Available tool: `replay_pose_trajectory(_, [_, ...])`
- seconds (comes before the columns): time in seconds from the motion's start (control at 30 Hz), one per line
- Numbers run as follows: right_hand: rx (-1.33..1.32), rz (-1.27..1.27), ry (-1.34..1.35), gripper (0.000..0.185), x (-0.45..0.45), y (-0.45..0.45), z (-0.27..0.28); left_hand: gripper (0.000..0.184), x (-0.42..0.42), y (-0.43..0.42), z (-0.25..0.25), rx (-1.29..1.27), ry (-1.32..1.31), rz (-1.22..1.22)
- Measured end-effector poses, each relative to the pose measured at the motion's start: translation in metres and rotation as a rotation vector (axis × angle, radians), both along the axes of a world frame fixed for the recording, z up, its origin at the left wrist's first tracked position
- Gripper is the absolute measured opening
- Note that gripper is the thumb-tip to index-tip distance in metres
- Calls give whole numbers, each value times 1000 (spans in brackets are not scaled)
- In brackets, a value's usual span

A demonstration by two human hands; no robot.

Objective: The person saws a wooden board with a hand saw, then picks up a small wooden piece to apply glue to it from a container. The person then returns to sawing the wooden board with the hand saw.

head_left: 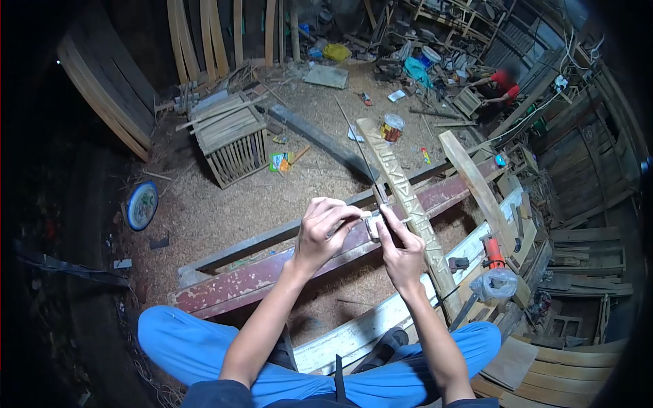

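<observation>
The floor (194, 204), strewn with wood shavings, spread across the scene. Over it a worn maroon beam (248, 280) ran from the near left to the far right, and a white-painted board (340, 343) lay nearer the person. A plank (401, 190) with angular carved shapes lay across the beam, just right of the hands.

A slatted crate (231, 139) stood at the far left. At the far right, another person (505, 88) in a red top bent with both hands on a smaller slatted frame (467, 102). A blue-rimmed dish (141, 206) leaned at the left; a tub (392, 128) stood beyond the carved plank. To the right, a red tool (493, 251) lay just beside a clear plastic bag (494, 284).

The left hand (320, 228) was pinched narrow, its fingertips at a small pale piece. The right hand (401, 245) was curled, thumb and forefinger closed on that same piece. A thin dark rod (357, 142) slanted away from the right fingers toward the far side; whether they gripped it too, I cannot tell. Smallest was the pale piece (372, 228) itself, between the two hands above the maroon beam.
</observation>
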State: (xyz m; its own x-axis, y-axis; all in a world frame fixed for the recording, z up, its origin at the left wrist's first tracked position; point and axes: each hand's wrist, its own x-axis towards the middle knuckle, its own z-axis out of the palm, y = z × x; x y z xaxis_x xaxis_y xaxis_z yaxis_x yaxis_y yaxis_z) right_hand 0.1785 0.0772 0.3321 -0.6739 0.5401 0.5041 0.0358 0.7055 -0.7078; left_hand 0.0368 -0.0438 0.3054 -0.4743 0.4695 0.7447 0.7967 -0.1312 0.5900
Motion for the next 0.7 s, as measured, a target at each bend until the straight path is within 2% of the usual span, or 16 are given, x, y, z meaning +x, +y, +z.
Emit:
replay_pose_trajectory(0.1, [-125,34,36,30,9,-11,20,24,6,-12,32,-83,62,-56])
replay_pose_trajectory(0.13, [-94,45,101,28,9,-15,22,23,8,-17,39,-112,87,-75])
replay_pose_trajectory(0.33, [-139,121,122,24,22,-24,9,27,21,-39,42,-145,185,-83])
replay_pose_trajectory(0.4, [-177,128,70,23,27,-25,8,27,31,-39,34,-115,86,-32])
replay_pose_trajectory(0.47, [-190,134,135,24,27,-27,7,30,38,-37,28,-96,45,-28])
replay_pose_trajectory(0.63, [-198,134,131,24,30,-32,14,22,49,-46,28,-146,-136,9])
replay_pose_trajectory(0.7, [-210,176,49,24,35,-36,13,21,49,-53,22,-158,-178,-15])
